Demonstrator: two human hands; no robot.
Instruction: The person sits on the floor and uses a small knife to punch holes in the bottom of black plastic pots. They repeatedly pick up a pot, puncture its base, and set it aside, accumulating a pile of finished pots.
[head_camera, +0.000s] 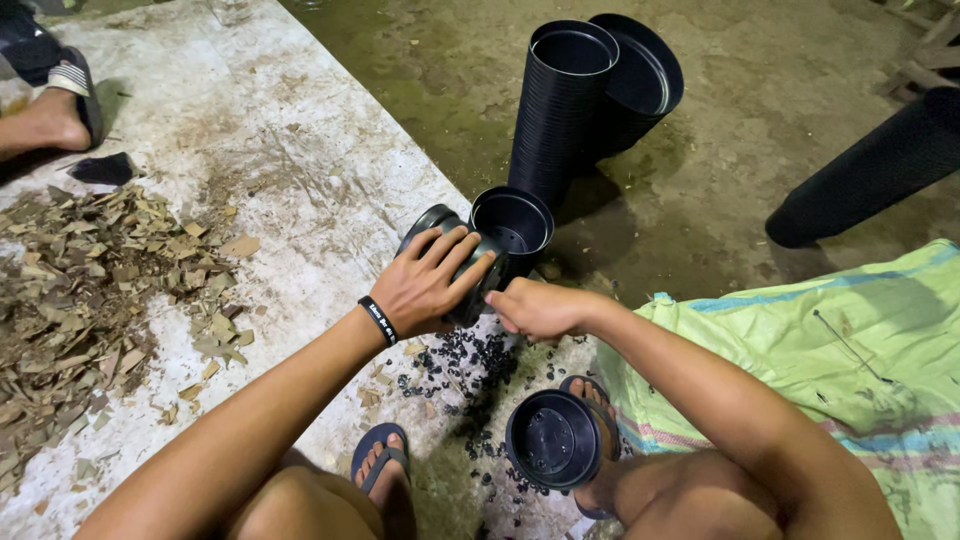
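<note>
Left hand (425, 285) is spread across the side of a short stack of black plastic nursery pots (470, 262) lying tipped on the concrete floor (300, 160), fingers wrapped over the top, grip closed around the stack's wall. Right hand (540, 308) sits at the stack's lower edge, fingers curled in against it; whether it pinches a rim or only presses there, I cannot tell. The open mouth of the stack (512, 224) faces up and away, toward the tall column of nested black pots (560, 110) standing just behind, with a second column (635, 85) leaning beside it.

These pots look thin-walled and light, a bit flexible under a squeeze, smooth and probably snug where they nest, so the rim is likely the firmest place to take hold, with the other palm bracing the body.

A single black pot (556, 440) rests mouth-up by the right foot (600, 400) in its sandal. Small black plastic bits (465, 365) are scattered just below the hands. Off to the left, a heap of dry wood chips (90, 270); to the right, a green woven sack (830, 340) spread flat, and another long black pot stack (870, 165) lying on its side. Someone else's foot (45, 120) shows at top left.
</note>
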